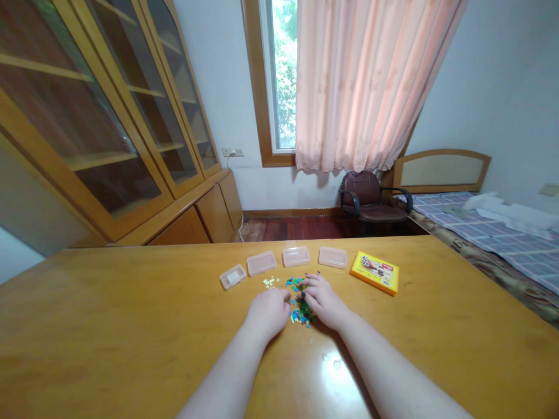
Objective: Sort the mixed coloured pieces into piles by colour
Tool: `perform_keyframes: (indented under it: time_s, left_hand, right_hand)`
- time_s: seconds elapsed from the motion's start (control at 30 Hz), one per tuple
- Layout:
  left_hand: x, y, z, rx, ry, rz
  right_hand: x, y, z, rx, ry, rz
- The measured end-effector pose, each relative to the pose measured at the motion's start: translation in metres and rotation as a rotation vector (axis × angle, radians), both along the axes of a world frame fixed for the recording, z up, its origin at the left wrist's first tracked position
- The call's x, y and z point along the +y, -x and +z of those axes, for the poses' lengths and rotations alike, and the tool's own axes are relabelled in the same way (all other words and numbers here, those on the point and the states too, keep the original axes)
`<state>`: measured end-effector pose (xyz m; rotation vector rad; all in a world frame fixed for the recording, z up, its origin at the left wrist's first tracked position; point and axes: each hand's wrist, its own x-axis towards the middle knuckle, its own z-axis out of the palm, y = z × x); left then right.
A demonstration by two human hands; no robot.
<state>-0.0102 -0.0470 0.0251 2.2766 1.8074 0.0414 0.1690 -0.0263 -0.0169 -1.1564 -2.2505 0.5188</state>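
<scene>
Both my hands rest on a wooden table around a small pile of tiny blue and green pieces. My left hand lies curled, knuckles up, its fingertips at the left edge of the pile; what they pinch is hidden. My right hand lies over the right side of the pile with its fingers bent down onto the pieces. A few pale yellow pieces lie apart, just beyond my left hand.
Several small clear plastic boxes stand in a row beyond the pile, from one on the left to one on the right. A yellow booklet lies to the right. Behind are a cabinet, chair and bed.
</scene>
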Motion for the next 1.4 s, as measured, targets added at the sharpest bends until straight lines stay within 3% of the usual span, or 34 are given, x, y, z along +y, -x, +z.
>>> perform_keyframes:
  time_s: [0.17,0.37,0.63,1.0,1.13,1.27,1.4]
  left_hand:
    - [-0.001,0.0,-0.005,0.006,0.001,-0.107]
    - [0.001,0.001,-0.005,0.009,0.021,-0.11]
    - [0.001,-0.001,-0.003,-0.029,0.02,-0.061]
    - [0.003,0.0,-0.008,-0.012,0.033,-0.054]
    - [0.007,0.003,-0.01,0.024,0.047,0.077]
    - [0.009,0.006,-0.01,0.022,0.078,0.21]
    - [0.009,0.005,-0.009,0.015,0.083,0.219]
  right_hand:
    - [0.003,-0.002,-0.003,-0.006,-0.016,-0.078]
    - [0.0,0.0,-0.002,-0.035,0.007,-0.007]
    - [0.002,0.0,-0.006,-0.05,0.042,-0.121]
    - [0.0,0.001,-0.005,-0.109,0.063,-0.07]
    - [-0.004,0.001,0.002,-0.056,0.048,-0.017]
    - [-0.006,0.0,0.007,-0.012,0.067,0.142]
    - [-0.007,0.002,0.008,-0.043,0.085,0.253]
